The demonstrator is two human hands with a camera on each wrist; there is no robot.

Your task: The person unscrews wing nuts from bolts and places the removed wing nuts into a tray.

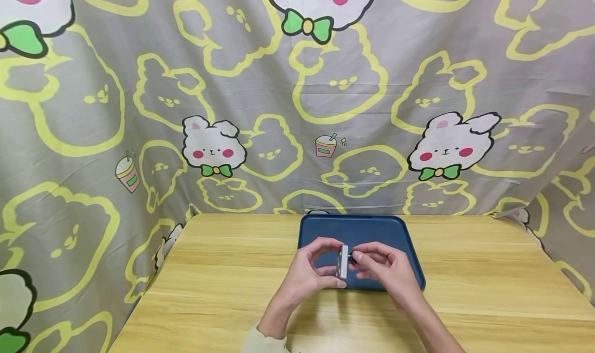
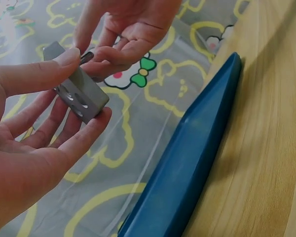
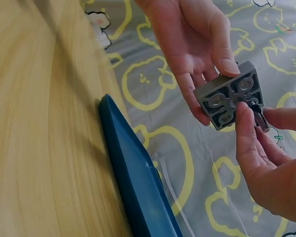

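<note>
My left hand [image 1: 304, 273] grips a small grey square block [image 1: 344, 262] by its edges, held on edge above the tray. In the left wrist view one face of the block [image 2: 81, 94] has several round holes. The right wrist view shows its other face, which is ribbed and recessed with rounded pockets. A small dark metal screw [image 3: 261, 121] is pinched between the thumb and finger of my right hand [image 1: 392, 267], close against that ribbed face. Whether the screw's tip sits in a hole cannot be told, as fingers cover it.
Below both hands a dark blue tray [image 1: 358, 229] with a low raised rim lies on the light wooden table [image 1: 223, 291]. A grey curtain [image 1: 269, 100] with rabbit prints hangs along the table's far edge and at the sides.
</note>
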